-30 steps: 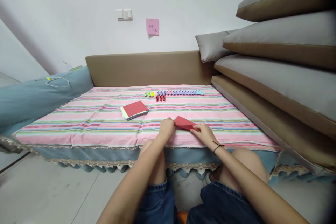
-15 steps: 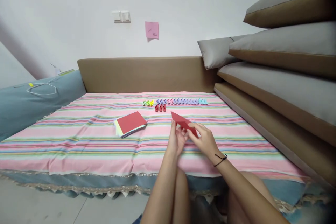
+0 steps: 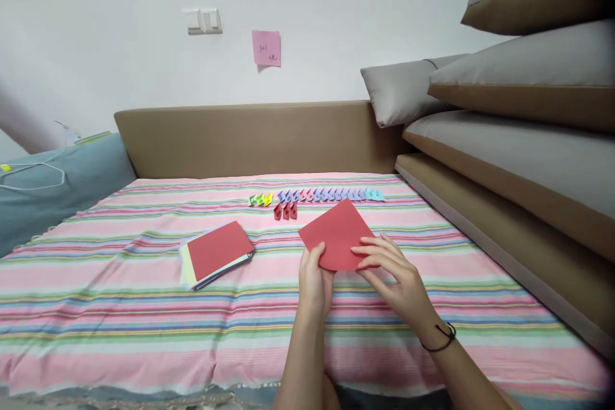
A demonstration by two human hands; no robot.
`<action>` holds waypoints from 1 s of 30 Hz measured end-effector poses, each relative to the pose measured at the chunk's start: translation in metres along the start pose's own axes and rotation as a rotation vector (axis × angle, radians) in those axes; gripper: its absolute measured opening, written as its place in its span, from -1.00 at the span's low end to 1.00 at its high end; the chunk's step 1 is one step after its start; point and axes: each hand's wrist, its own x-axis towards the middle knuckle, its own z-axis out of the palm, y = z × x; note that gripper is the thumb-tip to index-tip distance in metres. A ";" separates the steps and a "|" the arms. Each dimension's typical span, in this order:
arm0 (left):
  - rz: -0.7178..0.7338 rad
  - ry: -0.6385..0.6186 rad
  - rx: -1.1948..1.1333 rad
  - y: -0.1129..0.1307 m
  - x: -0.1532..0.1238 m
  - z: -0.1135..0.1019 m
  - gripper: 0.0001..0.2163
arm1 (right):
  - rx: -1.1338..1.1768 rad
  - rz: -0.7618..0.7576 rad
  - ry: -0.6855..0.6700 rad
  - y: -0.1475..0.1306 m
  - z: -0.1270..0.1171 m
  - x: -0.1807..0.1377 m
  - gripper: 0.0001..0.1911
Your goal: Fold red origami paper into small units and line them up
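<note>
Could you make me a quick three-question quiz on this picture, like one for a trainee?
1. True or false: the left hand and the right hand both touch the red sheet.
2. How many dark-red folded pieces sit nearer the person than the long multicoloured row?
3. Which wrist wears the black band? A) left B) right C) both

Key: 1. True. 2. Three. 3. B.
</note>
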 end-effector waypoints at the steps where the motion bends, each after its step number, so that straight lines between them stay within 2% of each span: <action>1: -0.018 -0.022 -0.010 0.001 -0.003 0.001 -0.60 | 0.032 0.041 0.014 0.000 -0.001 -0.003 -0.95; 4: -0.073 -0.118 0.008 0.005 -0.012 0.004 -0.56 | 0.191 0.226 0.088 -0.003 -0.001 -0.010 -0.97; 7: -0.087 -0.185 0.114 0.002 -0.015 0.005 -0.33 | 0.358 0.463 0.155 -0.008 0.002 -0.015 -0.90; 9: -0.119 -0.181 0.165 -0.005 -0.016 0.004 -0.22 | 0.410 0.538 0.186 -0.011 0.004 -0.017 -0.86; 11: -0.183 -0.164 0.206 -0.013 -0.018 0.003 -0.26 | 0.411 0.472 0.194 -0.015 0.005 -0.017 -0.86; 13: -0.214 -0.168 0.231 -0.019 -0.021 0.003 -0.34 | 0.380 0.313 0.160 -0.017 0.004 -0.016 -0.83; 15: -0.165 -0.200 0.218 -0.018 -0.023 0.006 -0.39 | 0.324 0.181 0.108 -0.020 -0.001 -0.011 -0.78; 17: -0.076 -0.240 0.166 -0.013 -0.022 0.012 -0.40 | 0.259 0.152 0.061 -0.022 -0.006 -0.001 -0.79; 20: -0.007 -0.259 0.112 -0.002 -0.017 0.025 -0.43 | 0.231 0.240 0.022 -0.027 -0.013 0.019 -0.86; 24: 0.040 -0.192 0.111 0.002 -0.010 0.035 -0.49 | 0.362 0.420 -0.032 -0.031 -0.014 0.040 -0.84; 30: -0.016 -0.039 0.198 -0.009 -0.014 0.026 -0.45 | 0.527 0.670 0.048 -0.025 -0.003 0.030 -0.77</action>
